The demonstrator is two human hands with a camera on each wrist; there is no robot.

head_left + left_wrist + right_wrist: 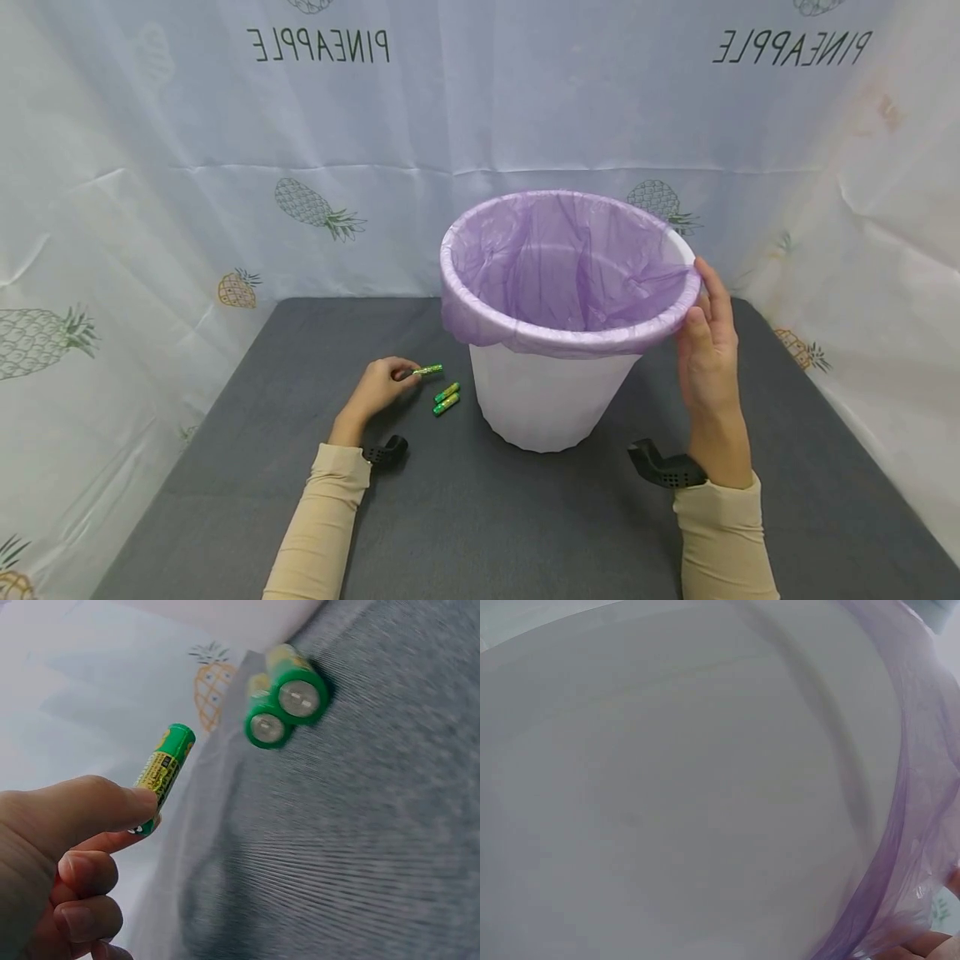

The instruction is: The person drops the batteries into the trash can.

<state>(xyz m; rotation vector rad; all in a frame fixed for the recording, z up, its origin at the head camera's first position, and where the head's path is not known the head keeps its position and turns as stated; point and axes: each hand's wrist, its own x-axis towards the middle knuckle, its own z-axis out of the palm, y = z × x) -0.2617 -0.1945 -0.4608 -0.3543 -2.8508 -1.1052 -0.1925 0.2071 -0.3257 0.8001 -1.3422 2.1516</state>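
My left hand [377, 385] pinches a small green and yellow battery [166, 766] between thumb and fingertips, just above the table. Two more batteries [447, 404] of the same look lie side by side on the table, a little to the right of that hand. Right of them stands a white trash bin [551, 400], lined with a purple plastic bag [555, 275] folded over its rim. At the right side of the rim, my right hand [708, 354] grips the bin's edge through the bag, fingers on top and thumb lower down. In the right wrist view the bin's wall hides most of that hand.
Everything rests on a dark grey cloth-covered table [480, 525]. A pale curtain [480, 108] with pineapple prints hangs behind the table and at both sides. Each wrist wears a black camera mount [667, 468].
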